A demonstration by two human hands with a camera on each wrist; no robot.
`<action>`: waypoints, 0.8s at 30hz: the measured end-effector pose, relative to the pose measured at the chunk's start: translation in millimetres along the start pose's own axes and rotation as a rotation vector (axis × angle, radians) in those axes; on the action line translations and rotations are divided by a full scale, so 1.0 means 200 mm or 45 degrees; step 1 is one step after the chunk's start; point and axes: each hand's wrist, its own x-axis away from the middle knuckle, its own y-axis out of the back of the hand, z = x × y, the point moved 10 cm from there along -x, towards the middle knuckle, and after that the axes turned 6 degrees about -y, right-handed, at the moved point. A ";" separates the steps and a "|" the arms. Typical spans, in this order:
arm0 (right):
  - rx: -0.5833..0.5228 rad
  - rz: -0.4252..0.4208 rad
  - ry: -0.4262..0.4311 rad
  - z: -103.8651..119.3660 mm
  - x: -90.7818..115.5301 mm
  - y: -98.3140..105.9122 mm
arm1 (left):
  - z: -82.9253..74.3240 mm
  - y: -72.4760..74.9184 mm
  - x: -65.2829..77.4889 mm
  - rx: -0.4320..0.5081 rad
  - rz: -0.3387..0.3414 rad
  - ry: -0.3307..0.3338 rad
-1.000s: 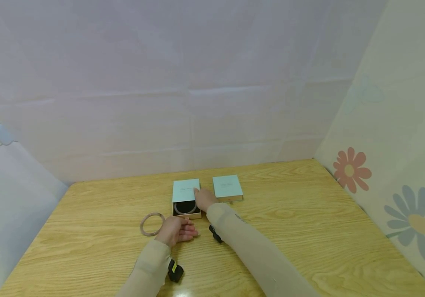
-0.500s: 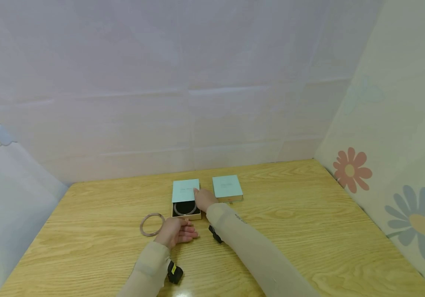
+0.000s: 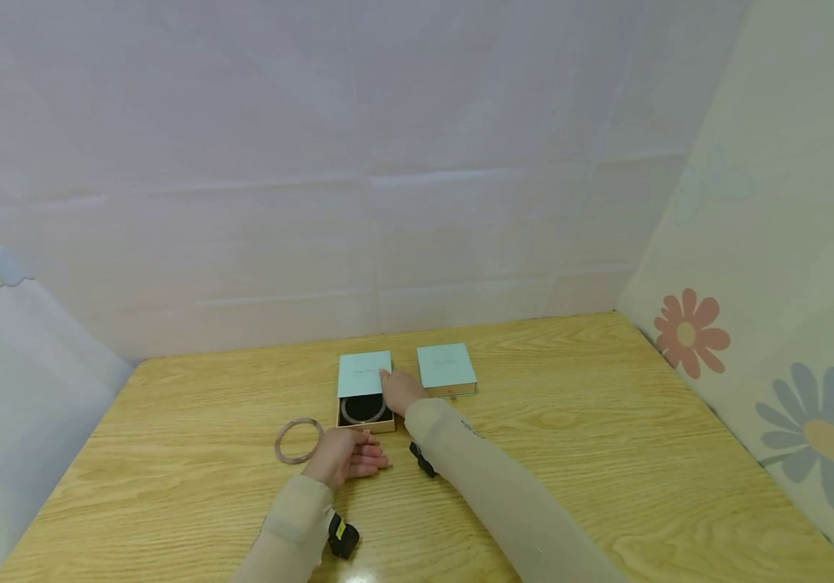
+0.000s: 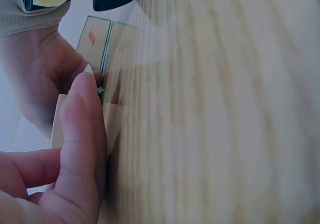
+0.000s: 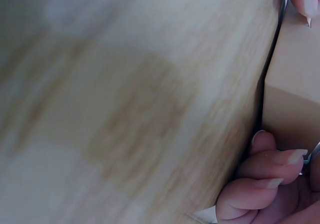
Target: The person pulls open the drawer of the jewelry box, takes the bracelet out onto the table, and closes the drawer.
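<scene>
A pale blue-topped slide-out box (image 3: pixel 363 373) lies on the table with its black-lined drawer (image 3: pixel 390 425) partly out toward me. Inside the drawer sits a dark bangle (image 3: pixel 344 411), its far side covered by the top. My right hand (image 3: pixel 402 391) grips the box cover from its right side, fingers curled beside it in the right wrist view. At the drawer's front edge, my left hand (image 3: pixel 344 456) pinches with thumb and forefinger, its other fingers spread; the exact pinched part is hidden. A pinkish bangle (image 3: pixel 285 437) lies by the left hand.
Another pale blue box (image 3: pixel 447 365), with its drawer in, stands to the right of the right hand. The wooden table (image 3: pixel 606 437) meets a fabric backdrop (image 3: pixel 380 243) at the back and sides.
The drawer has slid very slightly toward me, with my left hand shifting along by a small amount. My right hand and the loose bangle have stayed in place.
</scene>
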 end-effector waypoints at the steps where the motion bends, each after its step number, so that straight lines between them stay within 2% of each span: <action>1: 0.001 0.000 -0.001 0.00 0.00 0.00 | 0.00 0.00 0.00 -0.001 -0.001 0.000; 24: 0.016 -0.011 0.013 0.00 -0.01 0.00 | 0.00 0.00 0.02 -0.014 -0.006 0.005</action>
